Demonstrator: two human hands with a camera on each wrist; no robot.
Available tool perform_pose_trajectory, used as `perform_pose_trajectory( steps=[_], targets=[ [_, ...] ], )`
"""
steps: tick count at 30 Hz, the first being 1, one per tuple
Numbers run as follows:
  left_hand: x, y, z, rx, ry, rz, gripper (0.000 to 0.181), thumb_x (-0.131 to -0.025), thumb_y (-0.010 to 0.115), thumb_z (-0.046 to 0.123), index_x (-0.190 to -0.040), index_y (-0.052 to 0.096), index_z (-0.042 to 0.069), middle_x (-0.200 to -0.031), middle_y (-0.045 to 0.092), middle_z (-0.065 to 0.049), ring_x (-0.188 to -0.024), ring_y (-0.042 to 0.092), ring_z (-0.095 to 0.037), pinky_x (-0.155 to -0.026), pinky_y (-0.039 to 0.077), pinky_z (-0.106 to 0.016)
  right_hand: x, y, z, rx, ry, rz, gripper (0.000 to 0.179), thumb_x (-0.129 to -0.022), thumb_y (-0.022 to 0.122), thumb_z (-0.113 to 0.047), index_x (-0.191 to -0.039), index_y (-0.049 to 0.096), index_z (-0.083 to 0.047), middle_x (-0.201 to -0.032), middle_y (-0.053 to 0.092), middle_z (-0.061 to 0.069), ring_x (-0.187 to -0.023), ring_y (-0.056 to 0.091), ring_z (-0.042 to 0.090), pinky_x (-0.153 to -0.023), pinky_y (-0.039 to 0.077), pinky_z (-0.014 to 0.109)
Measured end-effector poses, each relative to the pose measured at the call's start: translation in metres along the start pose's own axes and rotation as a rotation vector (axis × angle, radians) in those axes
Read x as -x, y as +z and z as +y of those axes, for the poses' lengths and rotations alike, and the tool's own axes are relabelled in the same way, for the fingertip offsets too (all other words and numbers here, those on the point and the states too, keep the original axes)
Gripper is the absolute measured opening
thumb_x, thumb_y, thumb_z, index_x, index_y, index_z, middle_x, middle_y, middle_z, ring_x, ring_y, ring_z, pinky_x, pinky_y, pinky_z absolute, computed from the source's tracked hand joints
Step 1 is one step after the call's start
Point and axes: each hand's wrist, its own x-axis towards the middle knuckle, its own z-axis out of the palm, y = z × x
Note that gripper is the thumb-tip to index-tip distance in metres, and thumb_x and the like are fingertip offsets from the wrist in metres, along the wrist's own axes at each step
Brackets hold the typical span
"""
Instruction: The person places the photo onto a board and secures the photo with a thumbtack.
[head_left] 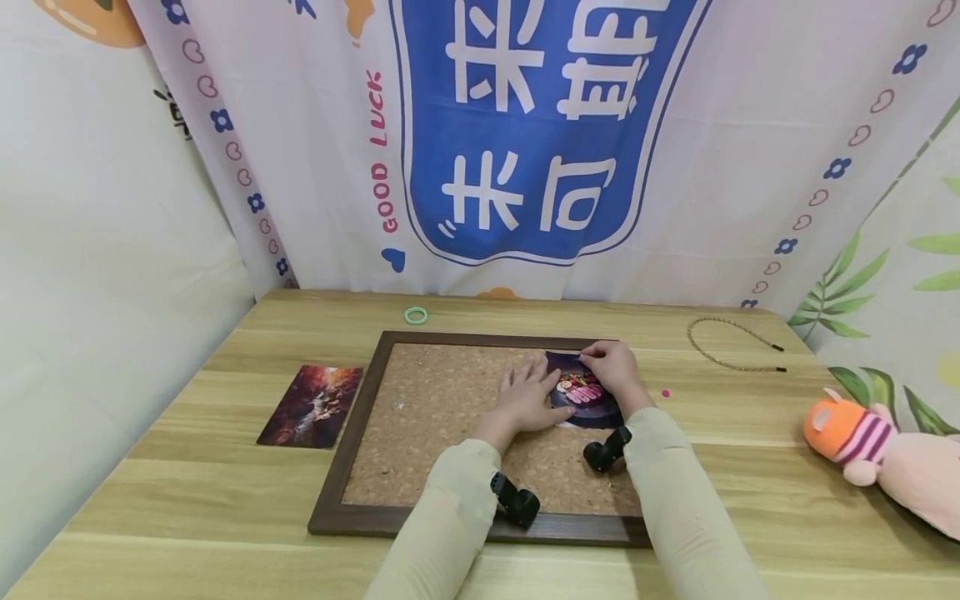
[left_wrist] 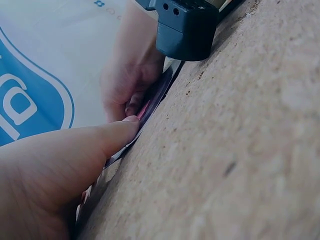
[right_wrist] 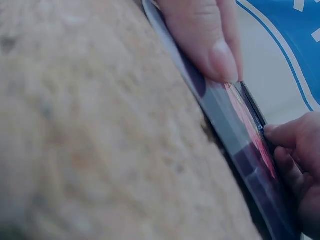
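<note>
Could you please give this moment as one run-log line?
photo over corkboard | left hand: spread, thumb on photo | right hand: fingertips at photo's upper edge

Pink-and-dark picture [head_left: 583, 390], speckled tan corkboard [head_left: 427, 417]

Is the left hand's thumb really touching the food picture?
Touching. The right wrist view shows the left hand with its thumb tip resting against the food picture, no gap between them.
</note>
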Motion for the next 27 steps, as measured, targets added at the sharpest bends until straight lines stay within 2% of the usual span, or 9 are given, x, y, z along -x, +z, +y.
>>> perform_pose_trajectory(
  steps=[9, 17, 27],
  targets=[
    [0.0001, 0.0007, 0.0002, -0.013, -0.002, -0.004, 0.069, -0.081, 0.044, 0.056, -0.137, 0.027, 0.019, -0.143, 0.009, -0.006, -0.129, 0.001, -0.023, -0.098, 0.001, -0.047, 0.0002, -0.0015, -0.0040, 0.027, 0.002, -0.007, 0.010, -0.078, 0.061, -0.008, -0.077, 0.066, 0.000, -0.080, 0.062, 0.012, -0.076, 0.053, 0.026, -0.069, 0.040, 0.037],
    [0.0008, 0.0030, 0.0010, -0.015, 0.001, 0.007, 0.069, -0.080, 0.044, 0.056, -0.137, 0.028, 0.019, -0.143, 0.010, -0.005, -0.129, 0.001, -0.022, -0.098, 0.001, -0.047, 0.0044, 0.0016, 0.0034, 0.012, 0.001, 0.005, 0.015, -0.082, 0.057, -0.014, -0.084, 0.066, -0.002, -0.085, 0.061, 0.012, -0.078, 0.054, 0.026, -0.068, 0.040, 0.038],
    [0.0013, 0.0020, 0.0001, 0.004, -0.002, 0.024, 0.069, -0.080, 0.046, 0.056, -0.136, 0.030, 0.019, -0.142, 0.013, -0.006, -0.129, 0.003, -0.022, -0.098, 0.003, -0.046, 0.0031, 0.0033, 0.0013, 0.022, -0.016, 0.041, 0.010, -0.081, 0.057, -0.011, -0.081, 0.064, -0.003, -0.079, 0.060, 0.011, -0.072, 0.053, 0.025, -0.064, 0.040, 0.037]
  ],
)
